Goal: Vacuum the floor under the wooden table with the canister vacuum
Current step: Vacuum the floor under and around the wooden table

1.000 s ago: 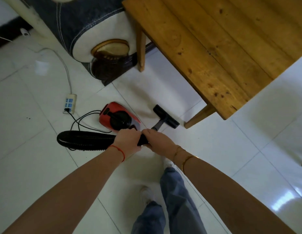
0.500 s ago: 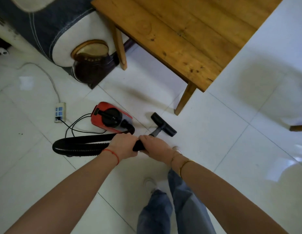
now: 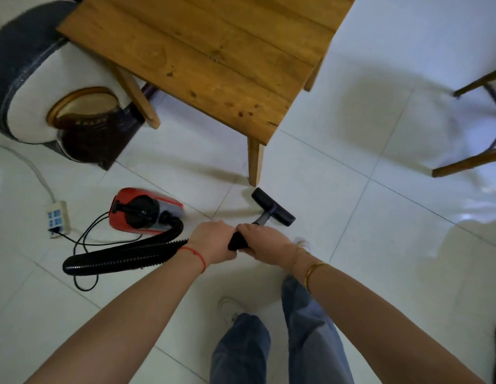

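Note:
A red canister vacuum (image 3: 141, 210) lies on the white tile floor, left of centre. Its black ribbed hose (image 3: 125, 254) loops left and back to the black wand handle (image 3: 237, 242). My left hand (image 3: 212, 241) grips the hose end of the handle. My right hand (image 3: 265, 241) is closed on the handle just in front of it. The short wand ends in a black floor nozzle (image 3: 273, 207), flat on the tiles just in front of the near leg (image 3: 255, 160) of the wooden table (image 3: 213, 51).
A dark and white sofa arm (image 3: 28, 76) stands left of the table. A white power strip (image 3: 57, 217) and black cord (image 3: 83, 239) lie left of the vacuum. Chair legs (image 3: 468, 159) reach in at the right. My jeans and white shoe (image 3: 230, 309) are below.
The view has swung right, so the table now sits further left and up. The nozzle has come from beneath the table edge to just in front of the near leg. Both hands keep their grip.

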